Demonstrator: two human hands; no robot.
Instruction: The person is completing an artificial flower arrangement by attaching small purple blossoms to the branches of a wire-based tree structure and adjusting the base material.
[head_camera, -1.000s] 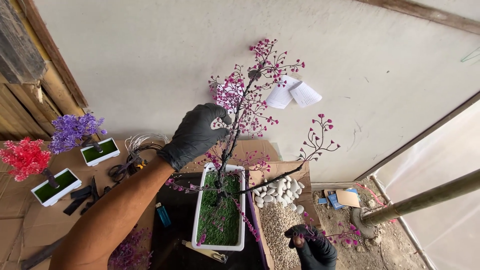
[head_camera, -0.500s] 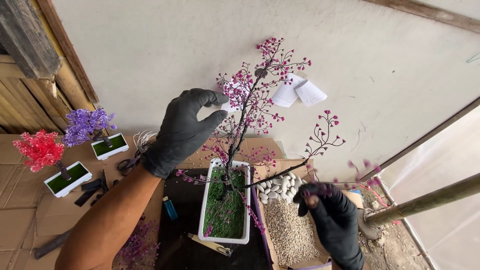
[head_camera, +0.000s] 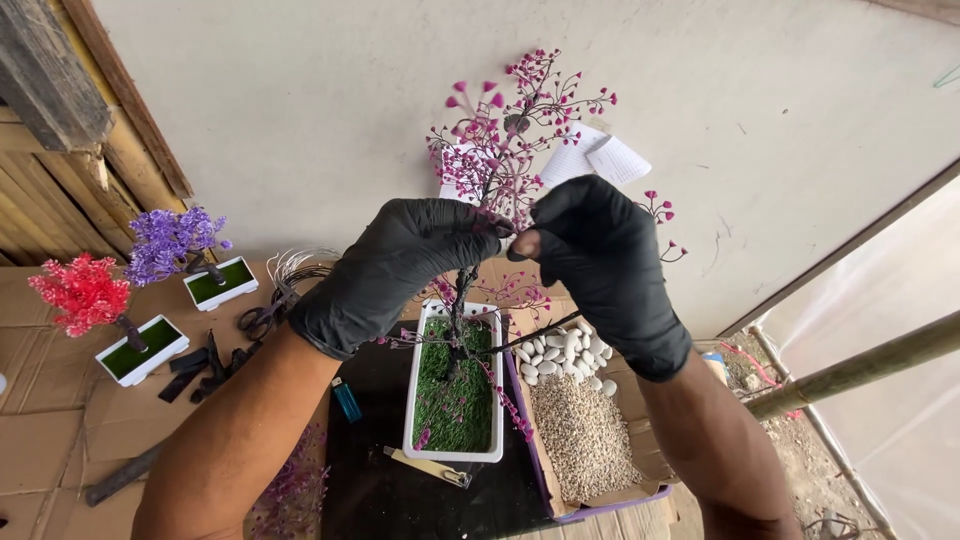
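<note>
Pale wall behind, cardboard-covered bench (head_camera: 50, 400) below. Left hand (head_camera: 400, 265) and right hand (head_camera: 600, 260), both black-gloved, fingers pinched shut on pink wire tree (head_camera: 500, 150) in white planter (head_camera: 455, 385).

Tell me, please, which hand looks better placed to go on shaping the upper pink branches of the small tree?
Probably the right hand: its fingertips pinch a twig high in the pink tree. The left hand grips the trunk just below, seemingly steadying it over the white planter, so it seems less free to move.

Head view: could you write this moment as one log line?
left hand: black glove, pinching pink beaded wire tree | right hand: gloved, fingertips at same branch | tree: upright in white rectangular pot | beside: cardboard box of gravel
</note>
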